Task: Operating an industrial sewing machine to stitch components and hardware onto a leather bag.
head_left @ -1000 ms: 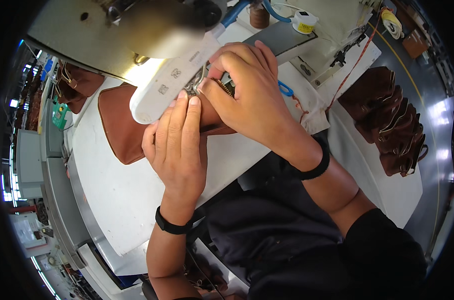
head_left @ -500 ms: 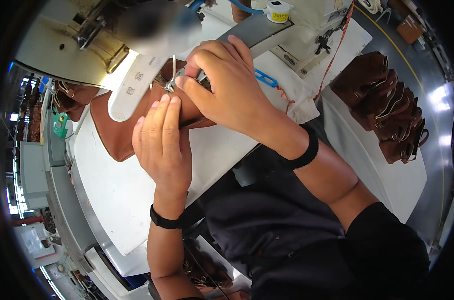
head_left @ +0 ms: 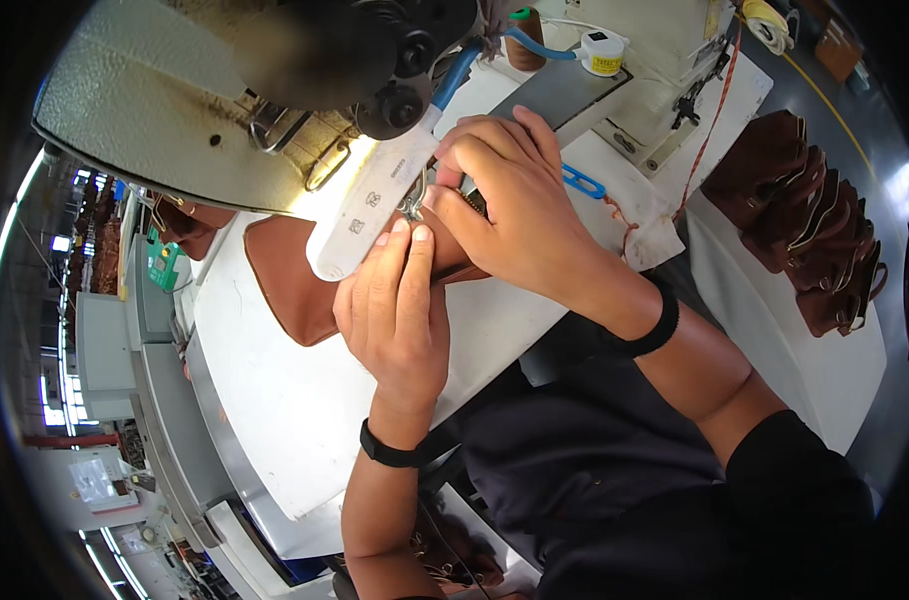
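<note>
The white counter [head_left: 275, 430] spreads under everything, and the sewing machine [head_left: 160, 110] looms over its far side. The brown leather piece [head_left: 290, 285] lies on the counter below the machine, partly hidden by a rounded white bar [head_left: 360, 215] and by both hands. It should be light for its size, soft enough to bend yet firm along its edges, and not easily broken, though a smooth face like this could slide or mark. The flat near part and the outer edge look best to hold, with fingertips clear of the needle area. It is an even reddish brown with a slight sheen, a rounded corner at the left and a thin edging along the border.

The right hand [head_left: 530, 215] arches over the leather, thumb and forefinger close together beside the metal foot [head_left: 413, 207]; whether its grip pinches anything, I cannot tell. The left hand [head_left: 400, 335] has its grip unclosed, fingers stretched side by side and resting on the leather just before the foot. Smallest is a zip [head_left: 475, 202] with gold-coloured teeth, mostly hidden under the right hand.
</note>
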A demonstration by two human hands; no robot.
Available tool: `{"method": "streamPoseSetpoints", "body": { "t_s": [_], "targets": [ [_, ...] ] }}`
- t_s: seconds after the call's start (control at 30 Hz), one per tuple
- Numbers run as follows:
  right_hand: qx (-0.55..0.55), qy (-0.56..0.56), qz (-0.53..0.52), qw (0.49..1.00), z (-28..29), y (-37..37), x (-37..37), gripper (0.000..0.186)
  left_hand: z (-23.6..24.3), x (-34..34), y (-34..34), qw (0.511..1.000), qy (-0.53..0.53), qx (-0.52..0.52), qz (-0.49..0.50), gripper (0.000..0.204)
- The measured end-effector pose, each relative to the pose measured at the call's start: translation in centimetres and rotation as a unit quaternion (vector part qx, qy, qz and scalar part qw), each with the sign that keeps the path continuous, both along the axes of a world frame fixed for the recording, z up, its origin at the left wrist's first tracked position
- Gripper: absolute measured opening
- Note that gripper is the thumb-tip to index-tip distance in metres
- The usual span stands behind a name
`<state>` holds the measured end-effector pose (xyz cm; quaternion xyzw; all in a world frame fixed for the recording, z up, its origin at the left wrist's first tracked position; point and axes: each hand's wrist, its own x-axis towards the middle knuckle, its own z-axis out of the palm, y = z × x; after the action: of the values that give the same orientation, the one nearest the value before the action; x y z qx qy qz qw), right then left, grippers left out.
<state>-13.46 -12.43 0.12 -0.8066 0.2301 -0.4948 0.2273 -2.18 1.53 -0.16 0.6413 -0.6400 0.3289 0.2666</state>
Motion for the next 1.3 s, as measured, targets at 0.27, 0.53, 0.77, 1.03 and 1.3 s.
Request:
{"method": "streamPoseSetpoints", "body": {
  "t_s": [0.27, 0.53, 0.77, 1.03, 1.3],
  "targets": [
    [-0.028, -0.026, -0.004, 0.999, -0.3, -0.2, 0.2, 0.014, 0.2, 0.2, -0.1, 1.000, 0.018, -0.001, -0.004, 0.047],
    [-0.004, -0.022, -0.001, 1.000, -0.1, -0.1, 0.3, 0.014, 0.1, 0.2, -0.1, 1.000, 0.019, 0.003, -0.002, 0.049],
    [0.002, -0.023, -0.004, 1.000, -0.2, 0.4, 0.4, 0.013, 0.0, 0.2, 0.2, 1.000, 0.001, 0.003, 0.013, 0.046],
    [-0.001, -0.053, -0.012, 0.999, -0.3, 0.0, 0.1, 0.009, 0.9, -3.8, 2.7, 0.982, 0.023, 0.137, 0.126, 0.058],
    [-0.017, -0.039, -0.018, 0.999, -0.9, 2.7, -0.8, 0.009, -0.9, 1.5, 0.4, 0.977, 0.171, 0.127, 0.020, 0.105]
  ]
}}
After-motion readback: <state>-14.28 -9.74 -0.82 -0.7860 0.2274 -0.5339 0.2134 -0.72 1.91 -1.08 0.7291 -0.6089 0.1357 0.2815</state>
